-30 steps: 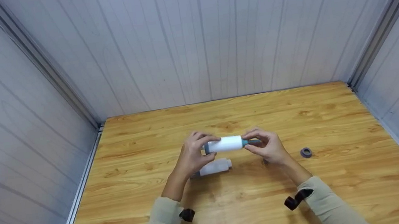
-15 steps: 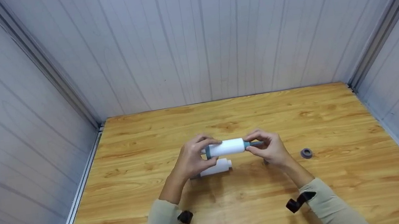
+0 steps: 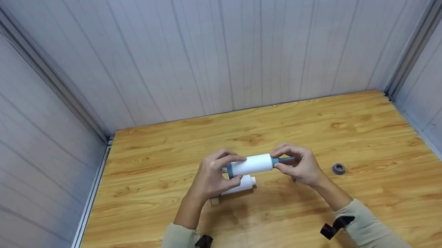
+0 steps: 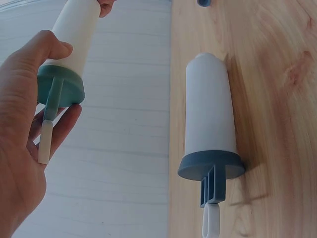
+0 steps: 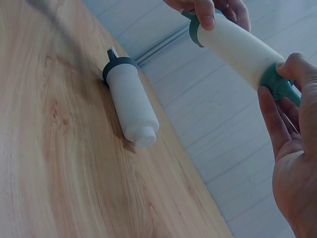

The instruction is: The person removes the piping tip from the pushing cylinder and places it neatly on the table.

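Note:
Level above the table, a white bottle with a blue-green end cap and a pointed nozzle spans my two hands. My left hand grips it near the end cap, which has a stem and pale tab. At the other end my right hand pinches the nozzle cap, thumb and fingers on opposite sides; its thin spout points toward my palm. Below lies a second white bottle on its side, its short bare neck facing right. My left hand partly hides it in the head view.
A grey ring-shaped cap lies on the wooden table right of my right hand. A small dark thing shows just under that hand, mostly hidden. White panel walls rise behind the table and at both sides.
The held bottle and both hands have come slightly lower in the head view, with the right hand a little further right. My grips look the same. The lying bottle and ring stay put.

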A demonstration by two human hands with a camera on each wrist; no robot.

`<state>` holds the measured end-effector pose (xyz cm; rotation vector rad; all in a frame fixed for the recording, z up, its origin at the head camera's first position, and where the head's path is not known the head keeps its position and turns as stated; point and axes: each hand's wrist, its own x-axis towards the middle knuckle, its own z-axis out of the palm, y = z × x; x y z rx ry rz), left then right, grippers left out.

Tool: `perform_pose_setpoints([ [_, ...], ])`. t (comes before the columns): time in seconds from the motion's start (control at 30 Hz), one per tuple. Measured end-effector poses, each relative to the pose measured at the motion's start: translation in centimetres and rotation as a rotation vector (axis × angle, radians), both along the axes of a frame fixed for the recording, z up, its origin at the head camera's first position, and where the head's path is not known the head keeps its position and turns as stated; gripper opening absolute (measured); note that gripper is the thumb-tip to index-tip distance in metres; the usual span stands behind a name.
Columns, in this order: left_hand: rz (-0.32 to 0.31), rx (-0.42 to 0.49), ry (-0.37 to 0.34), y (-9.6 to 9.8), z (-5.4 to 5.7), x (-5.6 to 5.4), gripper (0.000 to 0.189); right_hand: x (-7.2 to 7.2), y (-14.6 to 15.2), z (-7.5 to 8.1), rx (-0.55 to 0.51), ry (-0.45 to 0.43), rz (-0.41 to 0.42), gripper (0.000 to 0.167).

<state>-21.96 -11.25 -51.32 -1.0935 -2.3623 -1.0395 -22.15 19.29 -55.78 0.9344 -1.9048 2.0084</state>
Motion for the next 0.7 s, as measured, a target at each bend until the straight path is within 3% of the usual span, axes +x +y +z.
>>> perform_pose_setpoints([
  [0.37, -0.005, -0.024, 0.067, 0.04, 0.25, 0.17, 0.038, 0.16, 0.00, -0.02, -0.005, 0.002, 0.010, 0.045],
  [0.7, -0.006, -0.038, 0.074, -0.10, 0.22, 0.23, 0.037, 0.36, -0.11, -0.10, 0.008, 0.011, 0.032, 0.028],
])
